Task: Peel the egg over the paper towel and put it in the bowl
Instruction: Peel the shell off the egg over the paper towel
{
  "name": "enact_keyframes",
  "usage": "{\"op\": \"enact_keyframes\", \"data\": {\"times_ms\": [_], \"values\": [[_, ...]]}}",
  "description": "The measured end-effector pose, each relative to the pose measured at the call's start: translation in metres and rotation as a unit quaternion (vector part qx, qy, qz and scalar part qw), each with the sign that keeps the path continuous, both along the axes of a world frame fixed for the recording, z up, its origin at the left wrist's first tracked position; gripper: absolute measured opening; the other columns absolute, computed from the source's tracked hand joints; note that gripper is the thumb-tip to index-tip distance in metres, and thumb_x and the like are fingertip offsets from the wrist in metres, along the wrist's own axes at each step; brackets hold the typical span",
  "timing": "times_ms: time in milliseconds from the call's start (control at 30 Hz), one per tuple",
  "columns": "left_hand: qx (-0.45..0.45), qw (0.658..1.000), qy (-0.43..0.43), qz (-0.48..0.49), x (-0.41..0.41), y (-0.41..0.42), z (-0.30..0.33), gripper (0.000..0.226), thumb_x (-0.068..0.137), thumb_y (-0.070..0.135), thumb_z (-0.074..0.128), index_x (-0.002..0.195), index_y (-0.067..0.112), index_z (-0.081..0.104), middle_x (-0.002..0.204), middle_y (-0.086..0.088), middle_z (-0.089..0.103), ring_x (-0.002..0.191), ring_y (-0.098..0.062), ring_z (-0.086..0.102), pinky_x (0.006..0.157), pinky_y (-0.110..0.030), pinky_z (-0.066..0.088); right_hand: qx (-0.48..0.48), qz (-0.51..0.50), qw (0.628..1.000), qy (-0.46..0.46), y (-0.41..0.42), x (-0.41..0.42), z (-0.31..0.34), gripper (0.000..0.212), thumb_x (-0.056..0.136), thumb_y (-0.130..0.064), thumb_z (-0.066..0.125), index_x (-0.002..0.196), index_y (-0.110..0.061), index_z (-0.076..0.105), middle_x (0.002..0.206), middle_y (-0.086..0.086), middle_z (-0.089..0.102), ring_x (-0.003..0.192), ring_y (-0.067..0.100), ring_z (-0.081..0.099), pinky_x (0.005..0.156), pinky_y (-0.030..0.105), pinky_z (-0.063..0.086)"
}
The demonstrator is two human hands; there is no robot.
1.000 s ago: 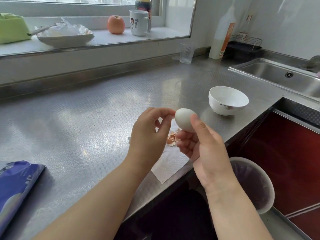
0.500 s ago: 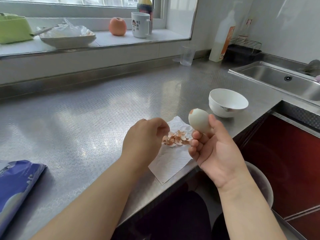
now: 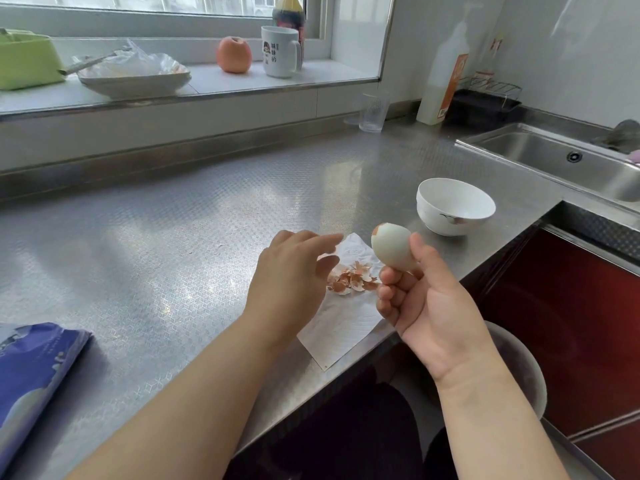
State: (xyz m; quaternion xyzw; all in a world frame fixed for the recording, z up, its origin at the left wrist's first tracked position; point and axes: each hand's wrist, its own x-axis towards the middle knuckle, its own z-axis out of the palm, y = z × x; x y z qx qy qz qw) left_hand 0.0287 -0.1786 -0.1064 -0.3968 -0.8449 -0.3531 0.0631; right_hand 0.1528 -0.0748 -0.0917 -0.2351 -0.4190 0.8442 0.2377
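My right hand (image 3: pixel 427 303) holds a mostly peeled white egg (image 3: pixel 393 247) upright between thumb and fingers; a small patch of brown shell clings to its top left. The egg hovers over the right edge of a white paper towel (image 3: pixel 341 327) at the counter's front edge. A heap of brown shell pieces (image 3: pixel 351 278) lies on the towel. My left hand (image 3: pixel 294 282) hangs over the towel's left part with fingers apart and nothing in it. An empty white bowl (image 3: pixel 455 206) stands on the steel counter beyond the egg, to the right.
A sink (image 3: pixel 568 161) lies at the far right. A glass (image 3: pixel 373 112) and a white bottle (image 3: pixel 445 81) stand at the back. A blue packet (image 3: pixel 31 379) lies near left. The sill holds an apple (image 3: pixel 233 55), mug (image 3: pixel 278 51) and plate (image 3: pixel 133 76). A lined bin (image 3: pixel 519 375) sits below the counter edge.
My left hand left the egg, dropped to the shell heap on the towel, and now has its fingers spread. My right hand shifted the egg right and turned it, showing the shell patch.
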Motion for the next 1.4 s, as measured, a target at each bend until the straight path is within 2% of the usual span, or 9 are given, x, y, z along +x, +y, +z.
{"op": "enact_keyframes", "data": {"times_ms": [167, 300, 433, 567, 633, 700, 933, 1067, 1400], "values": [[0.039, 0.999, -0.031, 0.010, 0.001, -0.001, 0.002, 0.032, 0.097, 0.014, 0.054, 0.119, 0.034, 0.067, 0.102, 0.019, 0.071, 0.106, -0.006, 0.052, 0.088, -0.024, 0.040, 0.008, -0.004, 1.000, -0.003, 0.000, 0.000, 0.000, 0.034, 0.082, -0.044, 0.060, 0.091, -0.012, 0.070, 0.060, 0.002, 0.059, 0.048, 0.011, 0.054, 0.047, 0.020, 0.047], [0.061, 0.995, -0.075, 0.001, -0.002, 0.000, -0.001, 0.010, 0.091, 0.031, 0.064, 0.099, 0.035, 0.069, 0.085, 0.019, 0.068, 0.091, -0.004, 0.058, 0.081, -0.026, 0.046, 0.011, -0.008, 1.000, -0.006, 0.000, -0.001, -0.001, 0.034, 0.080, -0.044, 0.061, 0.089, -0.012, 0.070, 0.059, 0.002, 0.059, 0.047, 0.011, 0.054, 0.047, 0.020, 0.047], [0.053, 0.995, -0.082, -0.029, -0.001, -0.001, 0.000, 0.040, 0.088, 0.014, 0.066, 0.121, 0.038, 0.062, 0.102, 0.019, 0.054, 0.102, -0.010, 0.049, 0.092, -0.026, 0.040, 0.021, -0.004, 1.000, -0.017, 0.001, 0.000, -0.002, 0.034, 0.084, -0.044, 0.059, 0.091, -0.012, 0.069, 0.059, 0.001, 0.059, 0.047, 0.011, 0.054, 0.046, 0.020, 0.045], [0.084, 0.992, -0.094, -0.030, 0.001, -0.001, 0.003, 0.013, 0.090, 0.030, 0.067, 0.101, 0.033, 0.073, 0.085, 0.018, 0.070, 0.093, -0.006, 0.058, 0.088, -0.030, 0.045, 0.040, -0.005, 0.999, -0.025, 0.000, 0.000, -0.003, 0.034, 0.086, -0.043, 0.057, 0.092, -0.012, 0.069, 0.058, 0.001, 0.059, 0.047, 0.010, 0.054, 0.047, 0.019, 0.043], [0.083, 0.993, -0.076, -0.028, 0.003, 0.000, 0.003, 0.022, 0.095, 0.023, 0.059, 0.112, 0.033, 0.071, 0.099, 0.019, 0.072, 0.101, -0.005, 0.057, 0.093, -0.030, 0.044, 0.053, -0.006, 0.998, -0.026, -0.001, 0.000, -0.003, 0.035, 0.084, -0.044, 0.058, 0.092, -0.012, 0.070, 0.059, 0.001, 0.059, 0.048, 0.011, 0.054, 0.048, 0.020, 0.043], [0.102, 0.992, -0.068, -0.044, 0.004, 0.000, 0.004, 0.029, 0.095, 0.020, 0.059, 0.120, 0.033, 0.067, 0.110, 0.018, 0.069, 0.108, -0.006, 0.057, 0.097, -0.027, 0.043, 0.071, -0.004, 0.997, -0.030, -0.001, 0.001, -0.004, 0.035, 0.083, -0.044, 0.058, 0.092, -0.012, 0.070, 0.059, 0.001, 0.059, 0.049, 0.011, 0.054, 0.050, 0.021, 0.042], [0.180, 0.961, -0.169, -0.123, 0.011, 0.001, 0.009, 0.021, 0.088, 0.021, 0.070, 0.108, 0.026, 0.073, 0.099, 0.013, 0.073, 0.093, -0.001, 0.066, 0.074, -0.003, 0.044, 0.111, 0.034, 0.992, -0.048, -0.002, 0.004, -0.005, 0.037, 0.083, -0.045, 0.058, 0.095, -0.011, 0.068, 0.062, 0.003, 0.059, 0.052, 0.012, 0.053, 0.048, 0.020, 0.039], [0.198, 0.954, -0.188, -0.120, 0.010, 0.000, 0.010, 0.016, 0.085, 0.018, 0.073, 0.100, 0.024, 0.076, 0.096, 0.007, 0.076, 0.090, -0.006, 0.067, 0.071, -0.006, 0.048, 0.119, 0.046, 0.990, -0.059, -0.001, 0.004, -0.004, 0.041, 0.084, -0.046, 0.057, 0.100, -0.010, 0.066, 0.060, 0.002, 0.056, 0.050, 0.012, 0.050, 0.046, 0.020, 0.037], [0.180, 0.978, -0.052, -0.096, 0.007, 0.000, 0.007, 0.013, 0.093, 0.023, 0.064, 0.101, 0.026, 0.074, 0.089, 0.014, 0.071, 0.086, -0.008, 0.062, 0.082, -0.032, 0.051, 0.135, 0.043, 0.988, -0.061, -0.003, 0.003, -0.004, 0.036, 0.081, -0.044, 0.059, 0.097, -0.015, 0.073, 0.081, 0.001, 0.071, 0.068, 0.014, 0.062, 0.051, 0.021, 0.040]]}}
